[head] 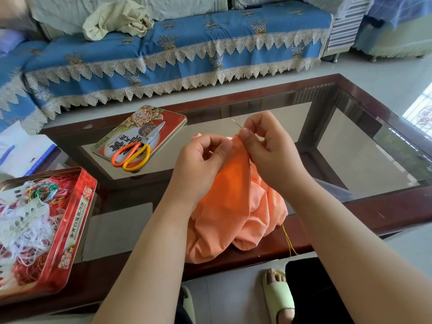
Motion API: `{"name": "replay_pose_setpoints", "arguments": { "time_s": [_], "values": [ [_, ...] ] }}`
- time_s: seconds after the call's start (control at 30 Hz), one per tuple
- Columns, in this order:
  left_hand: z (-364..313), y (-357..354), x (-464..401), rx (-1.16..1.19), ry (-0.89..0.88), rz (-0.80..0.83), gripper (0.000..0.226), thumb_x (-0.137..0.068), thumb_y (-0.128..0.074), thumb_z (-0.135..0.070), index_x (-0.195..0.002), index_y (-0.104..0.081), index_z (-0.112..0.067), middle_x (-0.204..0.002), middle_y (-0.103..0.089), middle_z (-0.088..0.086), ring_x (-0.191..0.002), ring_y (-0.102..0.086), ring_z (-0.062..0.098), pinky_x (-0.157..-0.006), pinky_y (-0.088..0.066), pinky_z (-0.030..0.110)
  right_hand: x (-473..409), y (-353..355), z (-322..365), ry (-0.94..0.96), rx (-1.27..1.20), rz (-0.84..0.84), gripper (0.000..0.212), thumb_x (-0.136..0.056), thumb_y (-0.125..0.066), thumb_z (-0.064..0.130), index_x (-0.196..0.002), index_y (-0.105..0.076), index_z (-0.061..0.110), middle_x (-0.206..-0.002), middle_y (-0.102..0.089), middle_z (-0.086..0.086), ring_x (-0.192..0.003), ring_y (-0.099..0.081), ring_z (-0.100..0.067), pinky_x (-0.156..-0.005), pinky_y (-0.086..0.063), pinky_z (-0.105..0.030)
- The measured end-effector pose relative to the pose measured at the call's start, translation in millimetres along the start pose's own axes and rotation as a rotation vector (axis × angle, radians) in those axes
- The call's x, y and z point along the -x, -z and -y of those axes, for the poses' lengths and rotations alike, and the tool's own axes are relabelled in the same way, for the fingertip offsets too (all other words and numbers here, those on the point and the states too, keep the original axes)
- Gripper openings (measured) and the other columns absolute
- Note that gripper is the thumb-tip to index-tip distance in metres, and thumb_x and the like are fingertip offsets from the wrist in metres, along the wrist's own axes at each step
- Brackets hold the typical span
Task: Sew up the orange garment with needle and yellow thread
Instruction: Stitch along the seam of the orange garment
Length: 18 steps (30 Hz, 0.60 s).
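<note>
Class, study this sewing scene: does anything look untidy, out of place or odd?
The open red tin at the left holds a tangled heap of loose threads, not wound up. The scissors lie on the tin lid. Yellow thread dangles off the table edge.

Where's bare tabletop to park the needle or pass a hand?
Free: the glass right of the right hand, out to the table frame, and the glass strip between the tin lid carrying scissors and the orange garment. Crowded: left edge, by the thread tin.

Crumpled orange garment (236, 206) heaped at the table edge, needle (236, 124) protruding above, yellow thread (288, 239) dangling.
</note>
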<state>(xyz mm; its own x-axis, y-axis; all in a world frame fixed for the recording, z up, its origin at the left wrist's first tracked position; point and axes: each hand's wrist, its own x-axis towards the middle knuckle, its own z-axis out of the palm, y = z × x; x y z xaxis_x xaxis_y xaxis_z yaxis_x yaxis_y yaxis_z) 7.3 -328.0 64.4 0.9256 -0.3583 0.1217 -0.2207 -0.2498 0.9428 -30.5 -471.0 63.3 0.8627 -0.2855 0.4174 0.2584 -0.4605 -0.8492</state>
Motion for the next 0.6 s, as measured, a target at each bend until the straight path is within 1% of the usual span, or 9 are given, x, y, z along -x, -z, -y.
{"name": "replay_pose_setpoints", "arguments": {
  "time_s": [0.07, 0.13, 0.23, 0.3, 0.37, 0.43, 0.5, 0.6],
  "values": [
    [1.3, -0.6, -0.6, 0.012, 0.016, 0.033, 0.032, -0.08, -0.064, -0.05, -0.1, -0.07, -0.025, -0.093, -0.069, -0.005, -0.093, -0.065, 0.012, -0.08, -0.054, 0.026, 1.6, -2.0, 1.1, 0.021, 0.003, -0.054, 0.01, -0.094, -0.058, 0.013, -0.09, -0.051, 0.019, -0.081, -0.054, 0.013, -0.071, -0.051, -0.001, -0.062, -0.041, -0.012],
    [1.8, -2.2, -0.8, 0.035, 0.036, 0.041, 0.032, -0.081, -0.068, -0.048, -0.102, -0.072, -0.023, -0.094, -0.071, -0.002, -0.094, -0.066, 0.018, -0.079, -0.054, 0.031, 3.4, -3.6, 1.1, 0.021, -0.003, -0.092, 0.01, -0.093, -0.061, 0.014, -0.089, -0.053, 0.019, -0.079, -0.054, 0.017, -0.073, -0.051, 0.007, -0.064, -0.041, -0.008],
    [0.8, -4.2, -0.2, 0.137, 0.123, -0.008, 0.026, -0.082, -0.069, -0.047, -0.096, -0.073, -0.025, -0.094, -0.072, -0.002, -0.095, -0.066, 0.021, -0.08, -0.052, 0.034, 4.8, -4.4, 1.3, 0.018, -0.011, -0.123, 0.011, -0.092, -0.063, 0.018, -0.088, -0.054, 0.022, -0.079, -0.056, 0.019, -0.075, -0.054, 0.007, -0.065, -0.043, -0.01],
    [1.0, -4.3, -0.1, 0.204, 0.181, -0.032, 0.021, -0.082, -0.07, -0.045, -0.093, -0.072, -0.027, -0.094, -0.072, -0.002, -0.099, -0.066, 0.023, -0.087, -0.053, 0.039, 5.1, -5.0, 0.9, 0.02, -0.001, -0.116, 0.012, -0.091, -0.064, 0.021, -0.087, -0.053, 0.026, -0.079, -0.056, 0.019, -0.075, -0.054, 0.006, -0.065, -0.044, -0.012],
    [0.6, -3.6, 0.4, 0.265, 0.215, -0.035, 0.021, -0.08, -0.071, -0.044, -0.092, -0.074, -0.027, -0.097, -0.073, 0.001, -0.102, -0.066, 0.026, -0.094, -0.052, 0.047, 5.6, -5.6, 1.0, 0.013, 0.004, -0.098, 0.016, -0.091, -0.064, 0.024, -0.084, -0.052, 0.032, -0.079, -0.057, 0.019, -0.075, -0.055, 0.004, -0.066, -0.048, -0.018],
    [0.8, -2.9, 0.3, 0.306, 0.235, -0.026, 0.026, -0.077, -0.073, -0.045, -0.094, -0.075, -0.026, -0.101, -0.073, 0.003, -0.103, -0.066, 0.027, -0.096, -0.051, 0.051, 5.7, -5.4, 1.2, 0.009, 0.008, -0.086, 0.019, -0.091, -0.064, 0.027, -0.083, -0.051, 0.037, -0.078, -0.057, 0.018, -0.073, -0.055, 0.002, -0.066, -0.05, -0.022],
    [1.3, -2.7, -0.2, 0.313, 0.243, -0.001, 0.032, -0.074, -0.074, -0.048, -0.097, -0.075, -0.025, -0.103, -0.073, 0.004, -0.104, -0.066, 0.028, -0.097, -0.05, 0.053, 5.5, -4.3, 1.8, 0.011, 0.009, -0.082, 0.019, -0.09, -0.064, 0.026, -0.082, -0.051, 0.038, -0.078, -0.058, 0.018, -0.073, -0.056, 0.001, -0.066, -0.051, -0.024],
    [1.4, -2.9, -0.7, 0.297, 0.255, 0.04, 0.053, -0.064, -0.075, -0.061, -0.103, -0.074, -0.025, -0.107, -0.073, 0.004, -0.107, -0.065, 0.03, -0.099, -0.049, 0.054, 5.7, -2.9, 1.9, 0.017, 0.025, -0.073, 0.021, -0.09, -0.065, 0.023, -0.083, -0.051, 0.037, -0.08, -0.058, 0.019, -0.077, -0.057, 0.0, -0.069, -0.052, -0.026]
  ]
}}
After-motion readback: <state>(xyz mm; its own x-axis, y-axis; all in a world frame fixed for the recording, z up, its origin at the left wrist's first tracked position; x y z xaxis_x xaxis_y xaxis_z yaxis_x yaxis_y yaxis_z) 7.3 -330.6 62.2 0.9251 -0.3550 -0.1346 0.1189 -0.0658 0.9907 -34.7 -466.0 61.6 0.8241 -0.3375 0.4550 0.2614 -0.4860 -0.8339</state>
